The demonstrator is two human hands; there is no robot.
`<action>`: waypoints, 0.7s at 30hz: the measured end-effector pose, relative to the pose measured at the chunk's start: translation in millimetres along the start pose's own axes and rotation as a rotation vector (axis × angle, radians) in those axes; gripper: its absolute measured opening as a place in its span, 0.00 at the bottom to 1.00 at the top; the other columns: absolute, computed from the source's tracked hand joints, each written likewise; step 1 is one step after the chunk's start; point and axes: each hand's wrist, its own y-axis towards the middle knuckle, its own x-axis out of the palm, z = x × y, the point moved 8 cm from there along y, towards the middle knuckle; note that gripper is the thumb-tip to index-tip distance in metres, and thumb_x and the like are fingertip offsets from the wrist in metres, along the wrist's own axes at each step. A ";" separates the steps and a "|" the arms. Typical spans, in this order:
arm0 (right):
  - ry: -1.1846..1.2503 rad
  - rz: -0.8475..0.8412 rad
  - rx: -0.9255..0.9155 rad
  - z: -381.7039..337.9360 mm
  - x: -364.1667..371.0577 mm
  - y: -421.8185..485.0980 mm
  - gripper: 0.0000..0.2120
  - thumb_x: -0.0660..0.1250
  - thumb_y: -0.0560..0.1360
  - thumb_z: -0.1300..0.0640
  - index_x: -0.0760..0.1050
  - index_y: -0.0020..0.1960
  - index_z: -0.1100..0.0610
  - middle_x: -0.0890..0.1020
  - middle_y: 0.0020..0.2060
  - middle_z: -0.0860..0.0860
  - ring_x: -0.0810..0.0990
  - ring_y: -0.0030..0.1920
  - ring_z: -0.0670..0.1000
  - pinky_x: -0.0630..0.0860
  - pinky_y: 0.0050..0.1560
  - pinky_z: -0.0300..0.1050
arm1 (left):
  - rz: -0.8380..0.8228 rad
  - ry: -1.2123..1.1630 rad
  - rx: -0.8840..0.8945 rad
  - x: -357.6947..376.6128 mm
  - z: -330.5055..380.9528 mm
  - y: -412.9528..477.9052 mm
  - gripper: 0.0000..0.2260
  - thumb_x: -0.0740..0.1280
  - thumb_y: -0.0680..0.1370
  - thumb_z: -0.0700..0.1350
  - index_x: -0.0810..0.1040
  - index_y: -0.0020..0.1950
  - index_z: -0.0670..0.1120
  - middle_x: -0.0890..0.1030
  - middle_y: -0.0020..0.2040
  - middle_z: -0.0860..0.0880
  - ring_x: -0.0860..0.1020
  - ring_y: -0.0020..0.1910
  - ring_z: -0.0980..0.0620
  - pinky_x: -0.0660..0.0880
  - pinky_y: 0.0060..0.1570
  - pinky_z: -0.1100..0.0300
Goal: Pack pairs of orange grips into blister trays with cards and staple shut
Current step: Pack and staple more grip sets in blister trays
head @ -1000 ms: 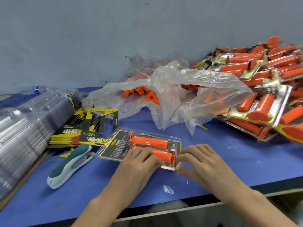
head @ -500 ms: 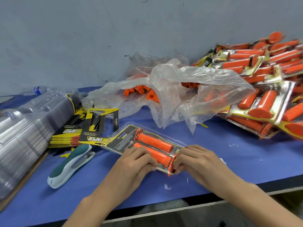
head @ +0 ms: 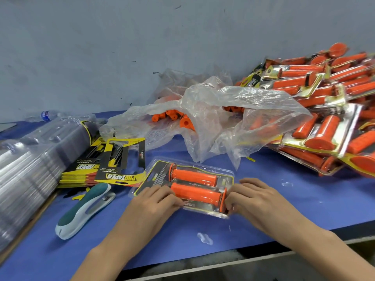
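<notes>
One stapler [head: 85, 211] lies near the tray [head: 157, 179].

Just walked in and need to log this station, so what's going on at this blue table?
A person is packing orange grips. The left hand and right hand hold a blister pack on the blue table, fingers curled at its near edge and right end; two grips and a card sit inside. The stapler lies untouched to the left, beside a stack of cards. Loose grips lie in a plastic bag behind, and finished packs are piled at right.
</notes>
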 end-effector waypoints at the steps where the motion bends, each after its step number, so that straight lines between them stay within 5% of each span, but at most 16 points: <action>1: -0.013 -0.005 0.018 4.0 -0.7 -3.0 0.11 0.77 0.69 0.57 0.76 0.44 0.50 0.79 0.45 0.43 0.79 0.43 0.48 0.71 0.56 0.42 | -0.006 0.004 -0.016 0.6 -2.7 -1.0 0.11 0.61 0.80 0.49 0.82 0.46 0.49 0.80 0.44 0.54 0.79 0.42 0.50 0.75 0.43 0.57; 5: -0.034 0.009 0.060 -4.2 1.8 -9.9 0.13 0.69 0.74 0.42 0.75 0.53 0.48 0.76 0.51 0.46 0.75 0.49 0.50 0.70 0.57 0.44 | 0.008 0.001 -0.025 4.4 7.2 -0.4 0.10 0.63 0.80 0.48 0.82 0.45 0.49 0.79 0.43 0.53 0.79 0.42 0.51 0.75 0.43 0.58; 8: -0.120 0.113 0.032 -17.3 -1.4 -5.0 0.05 0.65 0.78 0.49 0.77 0.48 0.49 0.76 0.44 0.48 0.75 0.42 0.53 0.72 0.51 0.46 | 0.029 -0.011 -0.004 5.2 22.5 1.2 0.09 0.63 0.80 0.48 0.82 0.45 0.49 0.79 0.43 0.53 0.78 0.41 0.51 0.76 0.43 0.57; 14: -0.216 0.089 0.034 -10.2 2.9 -7.7 0.08 0.61 0.81 0.50 0.77 0.46 0.47 0.75 0.40 0.45 0.73 0.38 0.51 0.68 0.50 0.45 | -0.006 0.045 0.019 0.9 12.4 -4.2 0.13 0.62 0.80 0.53 0.80 0.42 0.49 0.78 0.39 0.54 0.76 0.36 0.52 0.74 0.39 0.61; 21: -0.266 0.121 0.136 14.8 -9.7 -17.5 0.12 0.59 0.79 0.49 0.79 0.42 0.49 0.76 0.38 0.45 0.76 0.38 0.52 0.68 0.50 0.46 | -0.047 0.010 -0.034 -3.9 -8.7 -15.0 0.11 0.61 0.79 0.49 0.80 0.45 0.47 0.79 0.43 0.54 0.78 0.42 0.52 0.72 0.47 0.62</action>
